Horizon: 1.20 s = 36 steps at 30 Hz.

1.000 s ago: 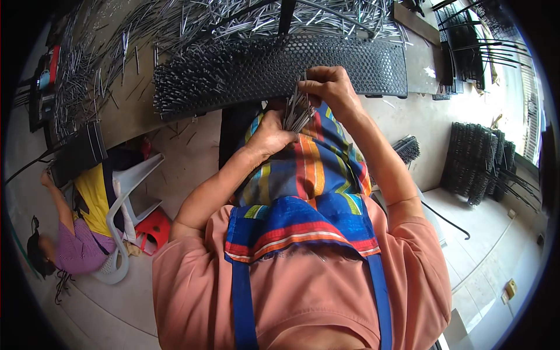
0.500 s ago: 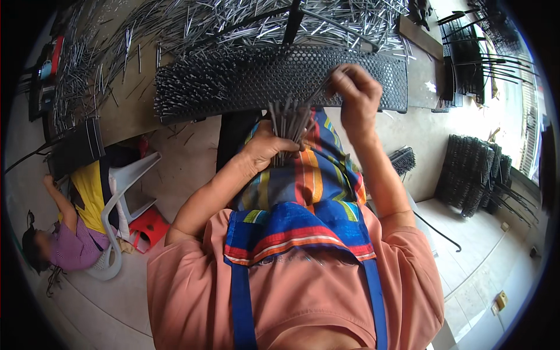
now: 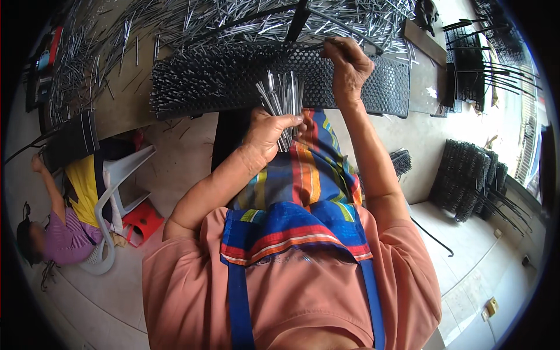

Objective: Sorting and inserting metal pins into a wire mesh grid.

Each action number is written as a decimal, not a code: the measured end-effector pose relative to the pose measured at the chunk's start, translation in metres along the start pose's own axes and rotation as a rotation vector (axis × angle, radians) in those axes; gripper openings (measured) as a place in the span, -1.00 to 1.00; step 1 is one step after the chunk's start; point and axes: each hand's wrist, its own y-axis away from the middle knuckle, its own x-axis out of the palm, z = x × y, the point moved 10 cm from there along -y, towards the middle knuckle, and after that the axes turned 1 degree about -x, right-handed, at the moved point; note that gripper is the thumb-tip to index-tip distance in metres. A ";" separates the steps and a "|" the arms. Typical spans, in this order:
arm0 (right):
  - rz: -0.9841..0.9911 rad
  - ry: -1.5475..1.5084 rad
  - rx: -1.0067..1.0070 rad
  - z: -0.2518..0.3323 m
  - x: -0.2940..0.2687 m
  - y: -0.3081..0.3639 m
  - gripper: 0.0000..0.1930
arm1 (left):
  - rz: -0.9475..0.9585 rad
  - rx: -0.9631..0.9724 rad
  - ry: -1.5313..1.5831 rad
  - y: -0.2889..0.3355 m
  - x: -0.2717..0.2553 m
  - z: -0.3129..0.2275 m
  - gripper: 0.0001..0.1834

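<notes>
A bundle of thin grey metal rods point(image 3: 282, 96) fans upward out of my left hand point(image 3: 268, 134), whose fingers and thumb are wrapped round it. The bundle stands over my lap, at the near edge of a long black perforated panel point(image 3: 382, 84). Upright rods point(image 3: 184, 84) fill the panel's left part densely, while rows of bare holes show on the right. My right hand point(image 3: 352, 69) is over the panel, right of the middle, its fingertips pinched together near the far edge. What it holds, if anything, is too small or hidden to make out.
Loose metal rods point(image 3: 245, 26) are heaped behind the panel, with a dark bar frame point(image 3: 296, 24) over them. A wooden board point(image 3: 423, 39) lies at the right. Black bristly panels point(image 3: 464, 178) are stacked on the floor. Another person point(image 3: 67, 233) sits at left on a white chair point(image 3: 105, 233).
My right hand has moved away from the bundle, up and slightly left to the panel's far side. My left hand has shifted up a little, still round the rods.
</notes>
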 end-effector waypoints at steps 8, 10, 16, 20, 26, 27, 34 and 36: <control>0.040 0.029 -0.011 0.004 0.009 -0.003 -0.92 | -0.083 -0.028 0.033 -0.001 -0.006 0.002 -0.93; 0.056 0.155 -0.050 0.011 0.014 -0.004 -0.90 | -0.100 -0.024 0.025 0.000 -0.005 0.001 -0.94; 0.176 0.380 -0.117 -0.003 0.030 -0.003 -0.89 | -0.096 -0.027 0.030 0.000 -0.003 -0.001 -0.90; 0.228 0.556 -0.154 0.008 0.040 -0.006 -0.87 | -0.115 -0.078 0.079 -0.002 -0.004 0.001 -0.82; 0.249 0.638 -0.190 0.013 0.044 -0.006 -0.87 | -0.122 -0.049 0.095 -0.003 -0.005 0.000 -0.84; 0.254 0.636 -0.190 0.013 0.044 -0.005 -0.87 | -0.125 -0.048 0.098 -0.003 -0.007 0.001 -0.84; 0.153 0.500 -0.130 -0.004 0.027 0.004 -0.85 | -0.118 -0.061 0.095 -0.003 -0.011 0.004 -0.85; 0.150 0.520 -0.067 -0.012 0.025 0.005 -0.87 | -0.115 -0.061 0.094 -0.003 -0.010 0.004 -0.85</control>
